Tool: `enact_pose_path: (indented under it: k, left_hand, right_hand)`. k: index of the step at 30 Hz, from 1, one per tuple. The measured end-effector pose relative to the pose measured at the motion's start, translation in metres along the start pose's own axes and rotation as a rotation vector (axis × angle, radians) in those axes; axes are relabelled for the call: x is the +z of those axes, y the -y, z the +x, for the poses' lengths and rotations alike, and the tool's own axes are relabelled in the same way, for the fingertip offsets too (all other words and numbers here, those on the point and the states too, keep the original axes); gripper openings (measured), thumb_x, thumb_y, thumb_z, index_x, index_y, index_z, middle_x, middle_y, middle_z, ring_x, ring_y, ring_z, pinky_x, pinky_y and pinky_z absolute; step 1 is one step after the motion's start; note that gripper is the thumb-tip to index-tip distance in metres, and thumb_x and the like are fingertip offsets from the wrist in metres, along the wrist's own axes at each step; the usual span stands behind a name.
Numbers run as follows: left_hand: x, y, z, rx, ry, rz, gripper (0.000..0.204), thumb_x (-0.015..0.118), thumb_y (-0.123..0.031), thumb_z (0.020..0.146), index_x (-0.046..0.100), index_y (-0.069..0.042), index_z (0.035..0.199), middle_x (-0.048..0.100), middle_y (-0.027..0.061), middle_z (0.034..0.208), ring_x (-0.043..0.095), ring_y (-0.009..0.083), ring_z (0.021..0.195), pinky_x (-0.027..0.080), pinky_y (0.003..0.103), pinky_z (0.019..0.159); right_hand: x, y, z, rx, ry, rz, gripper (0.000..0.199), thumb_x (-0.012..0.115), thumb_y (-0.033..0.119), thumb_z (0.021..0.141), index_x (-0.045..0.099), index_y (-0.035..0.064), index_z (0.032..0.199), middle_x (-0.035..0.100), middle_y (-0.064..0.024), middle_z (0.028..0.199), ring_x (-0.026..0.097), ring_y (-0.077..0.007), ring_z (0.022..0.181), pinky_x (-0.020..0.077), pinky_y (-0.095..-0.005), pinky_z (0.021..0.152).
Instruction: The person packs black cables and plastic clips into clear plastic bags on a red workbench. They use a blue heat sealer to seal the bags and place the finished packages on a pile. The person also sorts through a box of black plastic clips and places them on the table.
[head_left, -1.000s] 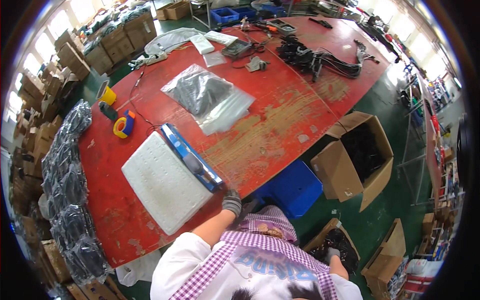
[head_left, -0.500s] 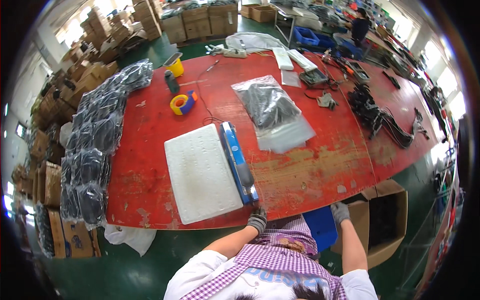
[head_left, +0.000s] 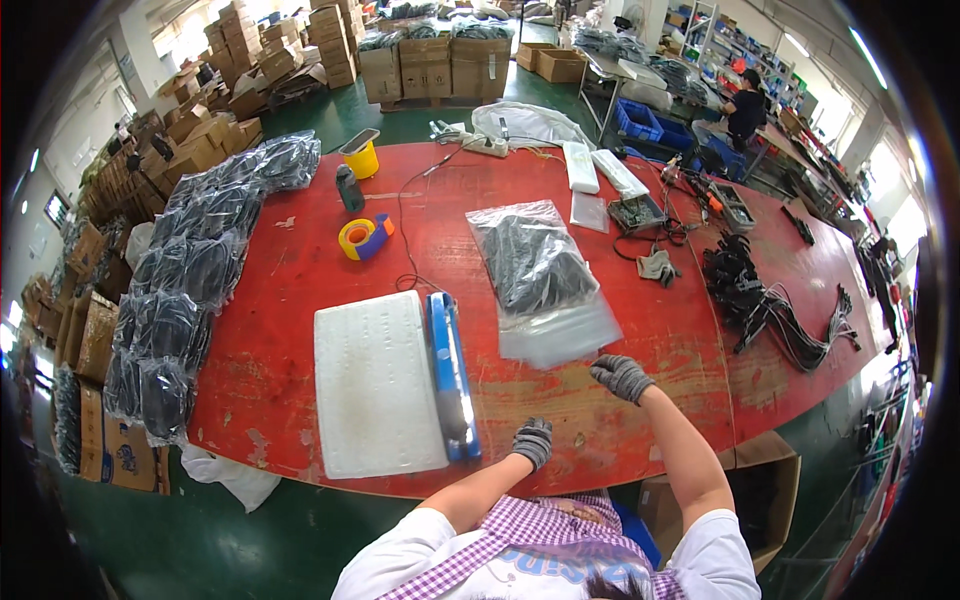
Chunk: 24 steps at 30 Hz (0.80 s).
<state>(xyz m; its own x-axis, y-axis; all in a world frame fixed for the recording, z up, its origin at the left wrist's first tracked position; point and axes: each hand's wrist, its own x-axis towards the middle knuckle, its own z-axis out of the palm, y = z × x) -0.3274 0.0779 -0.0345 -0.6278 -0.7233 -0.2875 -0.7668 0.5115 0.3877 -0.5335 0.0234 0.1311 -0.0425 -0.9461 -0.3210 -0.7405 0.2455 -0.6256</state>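
My left hand, in a grey knit glove, rests on the red table near its front edge, just right of a long blue heat sealer. My right hand, also gloved, hovers over the table with curled fingers, close to the near corner of a clear plastic bag holding dark cables. Neither hand holds anything. A white foam pad lies left of the sealer.
Several bagged dark cables are piled along the table's left side. A yellow-and-blue tape dispenser, a loose black cable bundle, an open cardboard box on the floor and another person at the back right.
The view has swung so the table lies square in front of me. My right hand has come up from below the table edge and reached toward the clear bag. My left hand stays near the sealer's end.
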Motion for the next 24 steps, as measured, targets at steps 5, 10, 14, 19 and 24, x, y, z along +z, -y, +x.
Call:
enact_pose_path:
  k: [5, 10, 14, 19, 24]
  left_hand:
    - [-0.006, -0.060, 0.086, -0.118, 0.037, 0.242, 0.061, 0.059, -0.032, 0.073, 0.041, -0.005, 0.124, 0.041, 0.0174, 0.128, 0.041, 0.0332, 0.118, 0.037, 0.047, 0.093]
    - [0.011, -0.092, 0.152, -0.337, 0.240, 0.210, 0.090, 0.066, -0.044, 0.067, 0.026, 0.000, 0.134, 0.020, 0.0248, 0.140, 0.019, 0.0413, 0.129, 0.021, 0.051, 0.103]
    - [0.015, -0.098, 0.143, -0.447, 0.317, 0.259, 0.103, 0.069, -0.049, 0.061, 0.021, 0.002, 0.136, 0.015, 0.0286, 0.140, 0.011, 0.0458, 0.131, 0.011, 0.052, 0.106]
    - [0.007, -0.091, 0.148, -0.397, 0.259, 0.296, 0.109, 0.071, -0.052, 0.052, 0.025, 0.005, 0.133, 0.016, 0.0327, 0.138, 0.013, 0.0472, 0.129, 0.009, 0.052, 0.107]
    - [0.015, -0.103, 0.144, -0.446, 0.274, 0.160, 0.110, 0.073, -0.049, 0.048, 0.026, 0.005, 0.132, 0.018, 0.0305, 0.138, 0.013, 0.0442, 0.130, 0.010, 0.050, 0.108]
  right_hand:
    - [-0.084, -0.095, 0.089, -0.047, -0.095, -0.195, 0.033, 0.054, 0.033, 0.082, 0.061, 0.0039, 0.095, 0.062, -0.0180, 0.093, 0.059, -0.0333, 0.090, 0.0456, -0.0383, 0.078]
    - [-0.182, -0.141, 0.215, 0.056, -0.342, -0.438, 0.033, 0.050, 0.037, 0.081, 0.062, 0.0069, 0.089, 0.061, -0.0192, 0.094, 0.056, -0.0361, 0.091, 0.0445, -0.0399, 0.079]
    - [-0.222, -0.212, 0.343, -0.065, -0.330, -0.279, 0.038, 0.050, 0.042, 0.082, 0.062, 0.0099, 0.099, 0.060, -0.0200, 0.098, 0.057, -0.0339, 0.092, 0.0447, -0.0400, 0.081]
    - [-0.248, -0.278, 0.500, -0.617, -0.667, -0.783, 0.050, 0.053, 0.047, 0.078, 0.055, 0.0099, 0.112, 0.052, -0.0182, 0.116, 0.051, -0.0346, 0.105, 0.0401, -0.0421, 0.089]
    - [-0.220, -0.291, 0.576, -0.153, -0.472, -0.356, 0.052, 0.057, 0.036, 0.075, 0.051, 0.0046, 0.116, 0.053, -0.0235, 0.114, 0.051, -0.0355, 0.106, 0.0405, -0.0390, 0.091]
